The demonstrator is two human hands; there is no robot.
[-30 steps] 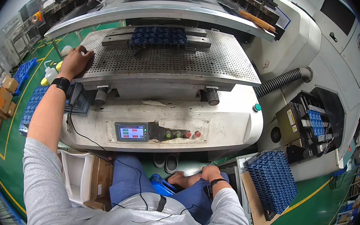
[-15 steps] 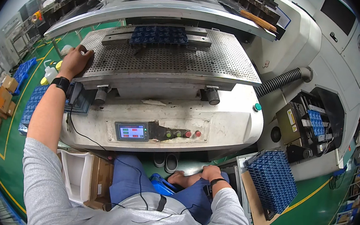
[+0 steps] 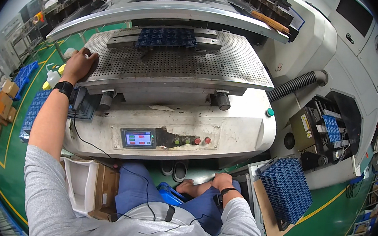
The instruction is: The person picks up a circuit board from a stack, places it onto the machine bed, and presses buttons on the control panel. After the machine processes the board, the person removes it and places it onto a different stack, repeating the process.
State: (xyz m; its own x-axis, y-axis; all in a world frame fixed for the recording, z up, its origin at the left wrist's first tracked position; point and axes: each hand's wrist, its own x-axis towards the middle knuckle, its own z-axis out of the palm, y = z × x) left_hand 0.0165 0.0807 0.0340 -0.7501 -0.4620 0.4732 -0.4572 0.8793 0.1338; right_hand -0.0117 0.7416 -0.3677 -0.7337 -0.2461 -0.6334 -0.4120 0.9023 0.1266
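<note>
My left hand (image 3: 80, 63) lies at the left edge of a perforated metal table (image 3: 126, 60), its fingers bent around that edge. Across the table's far part lie metal bars (image 3: 208, 43), with a blue printed circuit board panel (image 3: 167, 38) on them, apart from both hands. My right hand (image 3: 223, 181) rests on my bent right leg, below the machine's front edge. Its fingers look curled in, and nothing shows in them. In the machine's front, a small touchscreen (image 3: 138, 138) is lit, beside a row of green and red buttons (image 3: 197, 140).
A silver frame (image 3: 177, 11) overhangs the table's back. To my right stands a rack of blue boards (image 3: 286, 190), with a ribbed hose (image 3: 296, 85) behind it. A green button (image 3: 270, 112) sits on the machine's right corner. An open carton (image 3: 101, 187) is by my left leg.
</note>
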